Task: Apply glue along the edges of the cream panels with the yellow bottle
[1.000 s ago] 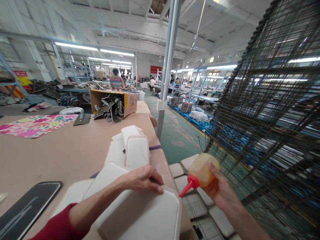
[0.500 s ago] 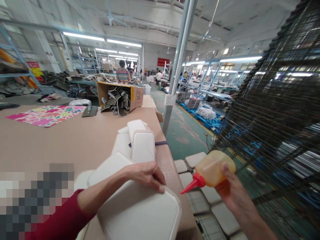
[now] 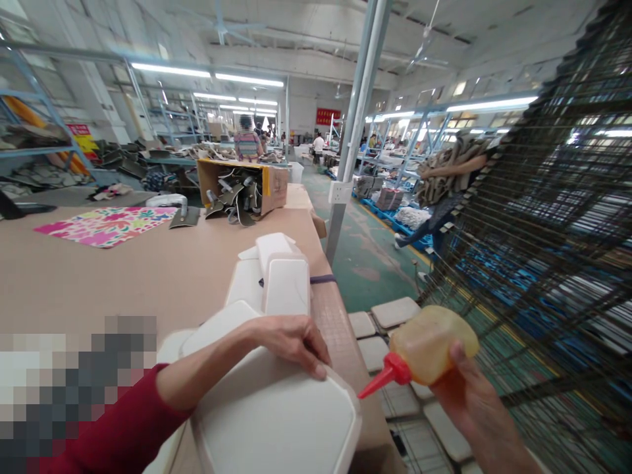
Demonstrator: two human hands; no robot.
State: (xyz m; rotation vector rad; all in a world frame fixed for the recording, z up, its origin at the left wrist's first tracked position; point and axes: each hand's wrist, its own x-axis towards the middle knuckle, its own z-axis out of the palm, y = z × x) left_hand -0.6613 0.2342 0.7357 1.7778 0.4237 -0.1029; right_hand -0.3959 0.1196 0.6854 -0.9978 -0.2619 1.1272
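Note:
My left hand (image 3: 293,342) rests with curled fingers on the far edge of a large white foam panel (image 3: 276,421) at the near corner of the tan table (image 3: 123,276). My right hand (image 3: 469,395) grips a yellow glue bottle (image 3: 432,342) with a red nozzle that points left toward the panel's corner, a short gap away. More white foam panels (image 3: 276,280) lie stacked just beyond on the table's right edge.
A dark wire rack (image 3: 543,250) fills the right side, with white pieces (image 3: 395,311) on its low shelf. A cardboard box of dark parts (image 3: 241,187), a floral sheet (image 3: 108,225) and a steel pillar (image 3: 355,125) stand farther off. People work in the background.
The view has shifted slightly. My right hand with the glue bottle has dropped a little and moved right. A person carrying material has appeared behind the rack. My left hand stays on the panel.

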